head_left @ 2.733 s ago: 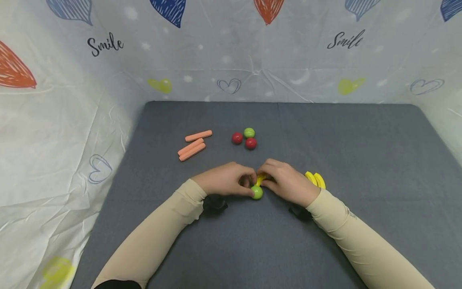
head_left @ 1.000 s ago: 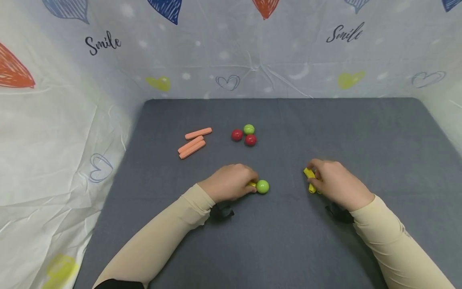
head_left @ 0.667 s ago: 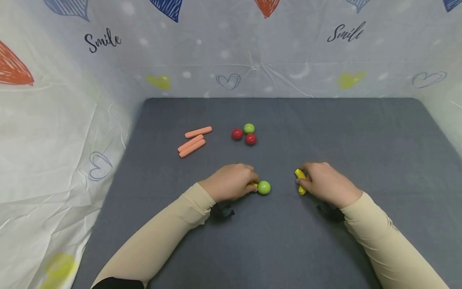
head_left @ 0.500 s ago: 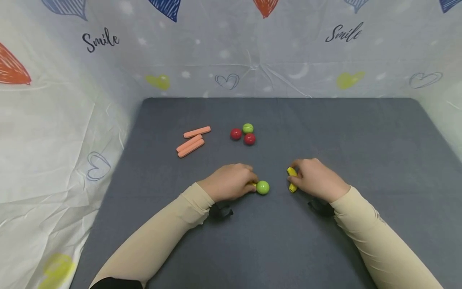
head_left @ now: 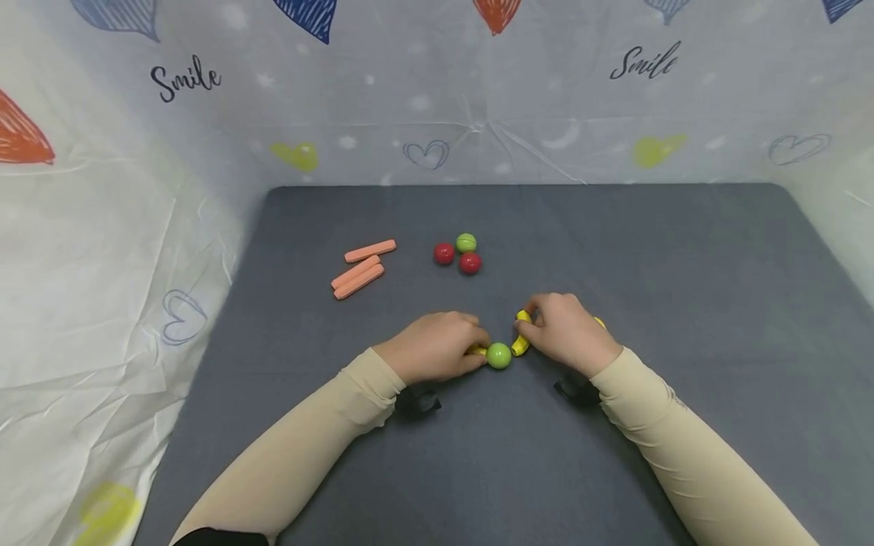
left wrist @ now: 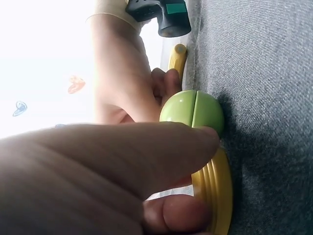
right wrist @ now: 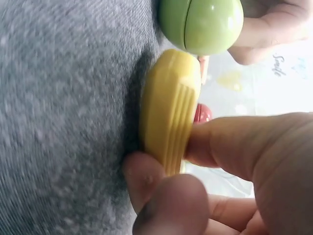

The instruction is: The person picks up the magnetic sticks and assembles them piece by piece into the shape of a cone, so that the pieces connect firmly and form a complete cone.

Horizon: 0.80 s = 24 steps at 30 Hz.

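My left hand (head_left: 432, 346) pinches a yellow toy banana (left wrist: 221, 188); most of it is hidden under the fingers in the head view. At its end lies a glossy green ball (head_left: 499, 356) with a groove round it, and the left thumb touches this ball in the left wrist view. Just right of the ball, my right hand (head_left: 565, 334) grips a second toy banana (head_left: 522, 334) between thumb and fingers. Its ridged side and blunt lower end (right wrist: 177, 73) show in the right wrist view, the end close beside the ball. Another yellow piece (head_left: 599, 322) peeks out behind the right hand.
Three salmon-coloured sticks (head_left: 358, 280) lie at the back left of the grey cloth-covered table (head_left: 683, 265). Near the back middle sit two red balls (head_left: 470, 263) and a grooved green ball (head_left: 466, 243). A printed white curtain (head_left: 437, 91) stands behind the table.
My right hand left the green ball, reached right to the yellow pieces, took one toy banana and carried it left to beside the ball. The left hand stayed near the ball.
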Each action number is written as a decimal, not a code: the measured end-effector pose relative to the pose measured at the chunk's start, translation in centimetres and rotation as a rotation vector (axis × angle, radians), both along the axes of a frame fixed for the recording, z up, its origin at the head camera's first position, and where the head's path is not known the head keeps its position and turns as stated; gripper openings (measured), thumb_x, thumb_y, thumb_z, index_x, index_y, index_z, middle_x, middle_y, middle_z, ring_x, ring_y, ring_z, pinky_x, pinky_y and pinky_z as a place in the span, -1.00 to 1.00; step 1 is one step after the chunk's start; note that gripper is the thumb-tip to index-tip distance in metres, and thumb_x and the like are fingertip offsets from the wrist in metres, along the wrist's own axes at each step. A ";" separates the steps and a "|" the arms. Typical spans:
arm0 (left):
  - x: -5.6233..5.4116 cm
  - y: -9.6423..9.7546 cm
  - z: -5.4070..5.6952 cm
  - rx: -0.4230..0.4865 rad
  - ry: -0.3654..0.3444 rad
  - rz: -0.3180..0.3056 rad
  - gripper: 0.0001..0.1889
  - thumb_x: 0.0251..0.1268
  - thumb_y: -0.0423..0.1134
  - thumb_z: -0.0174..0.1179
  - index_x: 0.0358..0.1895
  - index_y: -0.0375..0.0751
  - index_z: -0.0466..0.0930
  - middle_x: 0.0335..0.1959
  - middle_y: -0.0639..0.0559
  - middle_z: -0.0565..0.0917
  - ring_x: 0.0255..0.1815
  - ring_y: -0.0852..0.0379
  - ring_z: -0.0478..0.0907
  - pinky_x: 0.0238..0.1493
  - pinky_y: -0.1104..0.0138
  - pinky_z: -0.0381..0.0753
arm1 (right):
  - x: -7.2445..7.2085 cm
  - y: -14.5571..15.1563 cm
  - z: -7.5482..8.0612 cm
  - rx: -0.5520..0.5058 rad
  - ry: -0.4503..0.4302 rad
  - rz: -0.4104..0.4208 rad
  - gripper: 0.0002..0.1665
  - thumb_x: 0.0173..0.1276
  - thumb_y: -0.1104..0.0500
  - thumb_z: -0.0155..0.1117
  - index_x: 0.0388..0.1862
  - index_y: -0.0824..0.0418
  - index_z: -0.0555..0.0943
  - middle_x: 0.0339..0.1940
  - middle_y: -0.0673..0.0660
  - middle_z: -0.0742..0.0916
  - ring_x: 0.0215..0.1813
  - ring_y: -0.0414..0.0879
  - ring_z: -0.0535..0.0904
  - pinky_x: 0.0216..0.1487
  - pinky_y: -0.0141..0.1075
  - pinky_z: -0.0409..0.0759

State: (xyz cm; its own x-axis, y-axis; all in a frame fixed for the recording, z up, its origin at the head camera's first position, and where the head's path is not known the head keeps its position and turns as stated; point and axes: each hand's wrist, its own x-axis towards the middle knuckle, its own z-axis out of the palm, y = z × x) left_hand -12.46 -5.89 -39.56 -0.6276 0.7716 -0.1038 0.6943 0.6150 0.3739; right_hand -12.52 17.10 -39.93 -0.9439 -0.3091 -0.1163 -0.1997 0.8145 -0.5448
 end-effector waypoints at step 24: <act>1.6 0.9 0.2 -0.021 0.052 0.074 -0.70 0.41 0.11 0.38 -0.36 0.05 0.57 -0.55 0.19 0.45 -0.56 0.27 0.37 -0.56 0.40 0.28 | 0.2 -1.4 -0.7 -0.048 -0.039 -0.059 -0.64 0.47 0.01 0.39 -0.04 0.29 0.76 -0.58 -0.01 0.69 -0.59 -0.15 0.52 -0.52 -0.27 0.45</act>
State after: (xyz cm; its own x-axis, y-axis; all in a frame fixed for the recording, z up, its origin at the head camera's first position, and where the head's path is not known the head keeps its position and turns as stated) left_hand -10.85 -5.00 -39.40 -0.6877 0.7210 -0.0852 0.6647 0.6725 0.3255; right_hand -12.30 15.69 -40.59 -0.9557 -0.2591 -0.1394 -0.1301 0.7970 -0.5898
